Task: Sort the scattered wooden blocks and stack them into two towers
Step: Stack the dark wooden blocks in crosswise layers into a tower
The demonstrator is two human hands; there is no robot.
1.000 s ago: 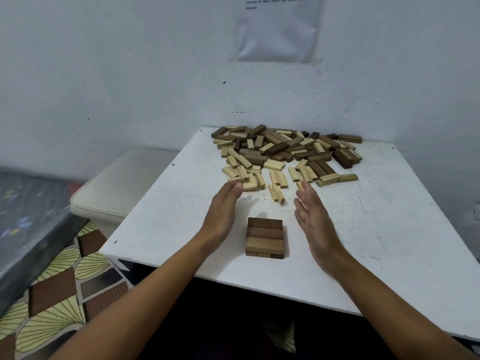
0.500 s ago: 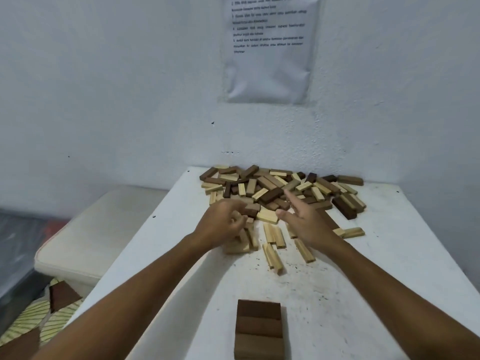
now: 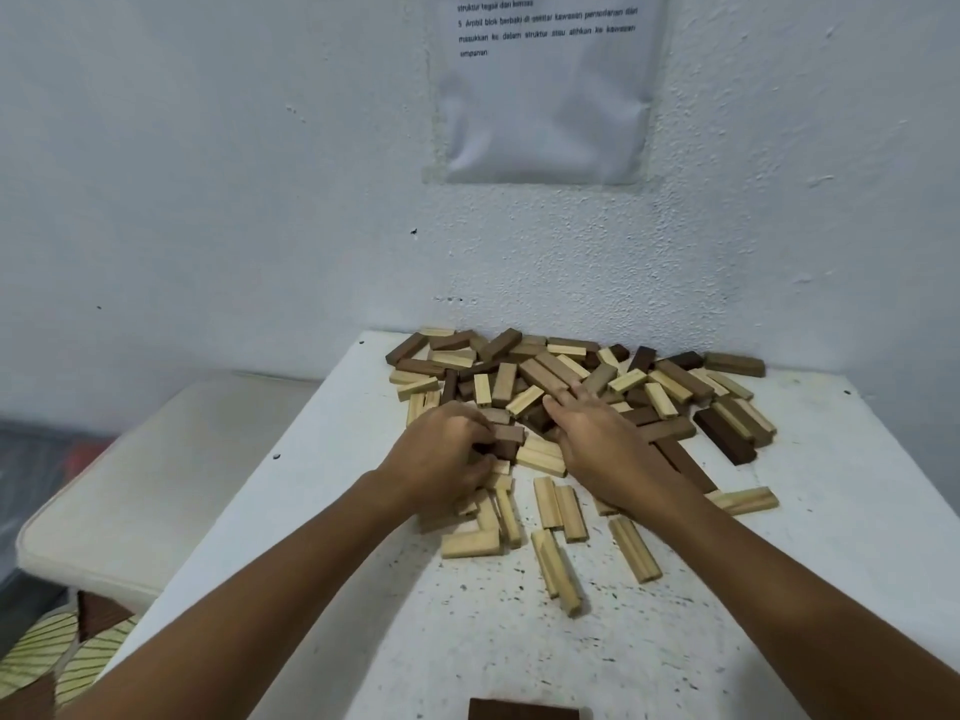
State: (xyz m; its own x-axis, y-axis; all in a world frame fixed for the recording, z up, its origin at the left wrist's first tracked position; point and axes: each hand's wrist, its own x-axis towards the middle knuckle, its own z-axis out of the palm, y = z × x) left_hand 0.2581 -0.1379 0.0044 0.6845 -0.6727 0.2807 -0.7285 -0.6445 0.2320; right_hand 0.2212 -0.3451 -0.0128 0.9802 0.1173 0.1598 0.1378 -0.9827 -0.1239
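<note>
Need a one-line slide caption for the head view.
Both hands in the scattered block pile on the white table: left hand grips dark blocks, right hand reaches alongside.

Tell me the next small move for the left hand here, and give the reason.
Probably lift the dark block clear of the pile and carry it back to the dark stack at the table's near edge. The left hand has its fingers curled round that block, and the stack's top layer is dark.

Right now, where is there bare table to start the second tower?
Bare table lies right of the loose light blocks, nearer than the pile. A narrower strip runs left of the left hand. Crowded: the back, where both hands work.
</note>
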